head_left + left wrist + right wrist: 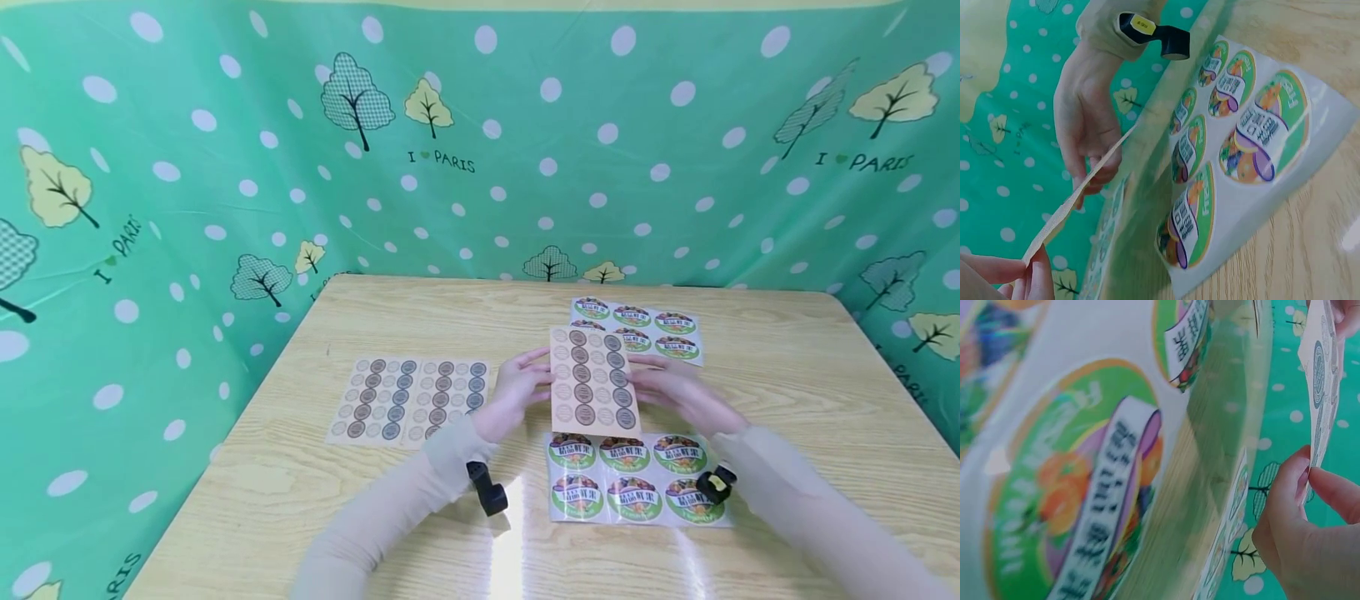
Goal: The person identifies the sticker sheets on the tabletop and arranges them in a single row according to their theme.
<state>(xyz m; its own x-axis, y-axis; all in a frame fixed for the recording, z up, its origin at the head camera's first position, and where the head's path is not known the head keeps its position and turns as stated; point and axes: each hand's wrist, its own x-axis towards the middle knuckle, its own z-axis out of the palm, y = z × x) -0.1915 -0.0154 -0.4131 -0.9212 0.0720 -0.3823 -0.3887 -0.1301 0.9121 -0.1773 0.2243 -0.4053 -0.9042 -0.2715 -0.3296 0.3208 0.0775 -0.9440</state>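
A tan sheet of round stickers [596, 383], with pale and brown circles in columns, is held up off the table in the head view. My left hand [520, 387] pinches its left edge between thumb and fingers, also seen with the left hand [1019, 278] in the left wrist view. At the opposite edge my right hand [675, 390] grips the sheet, its thumb and fingers meeting on the paper in the right wrist view, where the right hand [1304, 540] shows closely. Seen edge-on, the sheet [1063, 215] bends slightly.
Two similar tan sticker sheets [407, 402] lie side by side on the left of the wooden table [262, 500]. A glossy fruit-label sheet [611, 487] lies in front of the held sheet, under my right wrist. Another fruit-label sheet [690, 343] lies behind it. A green dotted cloth [450, 208] hangs behind.
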